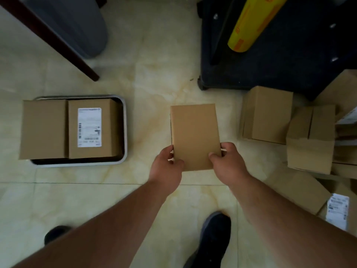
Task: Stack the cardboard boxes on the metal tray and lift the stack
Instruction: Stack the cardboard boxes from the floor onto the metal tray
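Observation:
A plain cardboard box (195, 132) is held above the tiled floor in the middle of the view. My left hand (167, 167) grips its near left corner and my right hand (227, 161) grips its near right corner. To the left a metal tray (124, 132) lies on the floor. Two boxes stand side by side on it: a plain one (43, 129) overhanging the left rim and a labelled one (90, 128) with a white shipping label.
Several more cardboard boxes (268, 115) are piled at the right. A dark cart (270, 70) with a yellow roll (251, 24) stands at the back right. A dark table leg (85, 66) and a grey bin (77, 26) are at the back left. My shoes (214, 240) are below.

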Demonstrator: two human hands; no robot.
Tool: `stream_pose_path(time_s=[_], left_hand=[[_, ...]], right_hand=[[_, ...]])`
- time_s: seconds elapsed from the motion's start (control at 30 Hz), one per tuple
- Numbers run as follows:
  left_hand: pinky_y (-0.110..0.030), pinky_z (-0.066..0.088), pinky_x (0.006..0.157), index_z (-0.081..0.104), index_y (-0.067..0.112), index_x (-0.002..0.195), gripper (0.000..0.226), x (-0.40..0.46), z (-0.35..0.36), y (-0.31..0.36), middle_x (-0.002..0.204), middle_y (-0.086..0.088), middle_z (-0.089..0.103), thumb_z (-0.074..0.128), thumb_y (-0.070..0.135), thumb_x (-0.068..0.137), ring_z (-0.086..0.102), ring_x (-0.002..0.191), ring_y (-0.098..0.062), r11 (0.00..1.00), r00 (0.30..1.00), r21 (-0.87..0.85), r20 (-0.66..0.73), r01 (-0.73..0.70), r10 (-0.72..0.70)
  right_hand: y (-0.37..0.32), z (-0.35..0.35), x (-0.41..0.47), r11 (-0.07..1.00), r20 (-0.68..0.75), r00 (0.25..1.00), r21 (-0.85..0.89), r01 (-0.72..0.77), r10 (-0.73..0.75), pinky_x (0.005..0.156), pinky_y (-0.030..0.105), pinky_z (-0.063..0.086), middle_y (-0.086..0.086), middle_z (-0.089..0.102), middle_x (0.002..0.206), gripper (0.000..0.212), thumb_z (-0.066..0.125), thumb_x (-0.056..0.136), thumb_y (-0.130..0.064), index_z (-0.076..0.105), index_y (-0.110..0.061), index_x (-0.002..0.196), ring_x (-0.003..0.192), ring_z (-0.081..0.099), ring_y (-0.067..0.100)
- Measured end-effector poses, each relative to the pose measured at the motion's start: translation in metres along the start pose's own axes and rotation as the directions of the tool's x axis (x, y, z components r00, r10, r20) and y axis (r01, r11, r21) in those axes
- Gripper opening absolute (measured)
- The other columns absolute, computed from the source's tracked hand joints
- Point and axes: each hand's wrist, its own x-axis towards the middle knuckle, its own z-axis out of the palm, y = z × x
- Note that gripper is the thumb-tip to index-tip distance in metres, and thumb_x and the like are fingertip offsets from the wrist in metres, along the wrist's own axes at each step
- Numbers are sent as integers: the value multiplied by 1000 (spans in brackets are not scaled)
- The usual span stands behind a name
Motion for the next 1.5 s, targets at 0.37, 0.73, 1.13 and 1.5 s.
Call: stream_pose_path(time_s=[0.37,0.73,1.13,1.5], left_hand=[[-26,51,82,52,39,144,48,-13,-117,-15,130,8,63,63,29,98,63,110,-8,993,983,-21,-141,-118,114],[-14,44,72,55,39,140,44,-22,-234,-41,119,13,66,61,22,100,61,100,3,984,966,-80,-219,-161,140],[-26,44,84,54,35,145,46,-2,-366,-68,109,18,63,60,25,101,61,103,-11,991,938,-57,-331,-123,97],[-31,52,88,60,35,140,41,44,-444,-76,105,23,64,63,27,100,68,101,-18,990,912,-25,-392,-140,119]], right_hand=[[-66,77,-58,996,16,995,-4,95,-94,58,22,41,-8,62,103,36,60,100,-29,48,-23,133,76,56,0],[-129,170,-106,972,80,977,-108,207,-199,71,29,45,-9,71,107,34,59,97,-37,64,-21,126,95,67,16],[-197,278,-138,947,179,942,-101,305,-284,88,40,57,-5,72,104,23,58,97,-33,67,-21,113,98,68,22],[-253,340,-114,947,282,918,-78,312,-279,88,50,62,1,75,96,18,58,93,-33,72,-23,95,93,74,26]])
